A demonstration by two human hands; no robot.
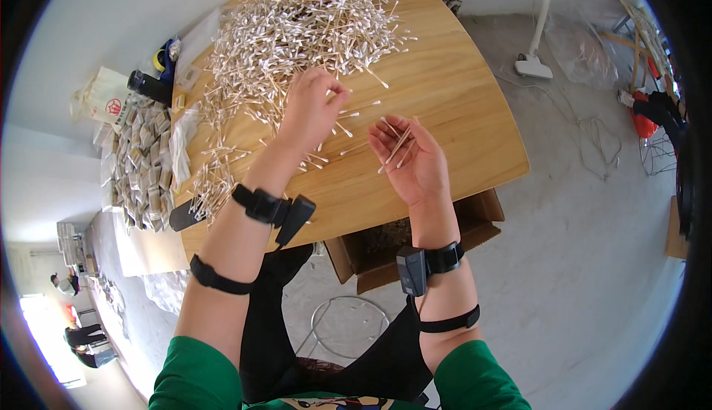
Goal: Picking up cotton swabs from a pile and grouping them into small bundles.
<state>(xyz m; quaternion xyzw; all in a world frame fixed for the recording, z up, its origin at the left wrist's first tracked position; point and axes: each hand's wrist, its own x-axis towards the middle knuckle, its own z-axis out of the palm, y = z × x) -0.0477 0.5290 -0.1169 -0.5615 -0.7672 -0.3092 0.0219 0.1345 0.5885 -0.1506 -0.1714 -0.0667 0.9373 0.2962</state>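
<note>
A large heap of wooden-stick cotton swabs (297, 28) with white tips covers the far part of the wooden table (460, 113). At the near edge of the heap is my left hand (311, 106), its fingers curled and the thumb close to the index finger. Whatever lies between those fingertips is too small to make out. Palm up and half curled, my right hand (415, 161) holds a few cotton swabs (397, 149) across its palm and fingers. Loose swabs (345, 128) lie on the table between the two hands.
Left of the table sits a stack of small bundled packs (144, 158), with a black bottle (148, 86) beside it. An open cardboard box (415, 243) is under the near edge. A metal stool (348, 325) stands below, and a white pole-like appliance (534, 65) stands on the floor at right.
</note>
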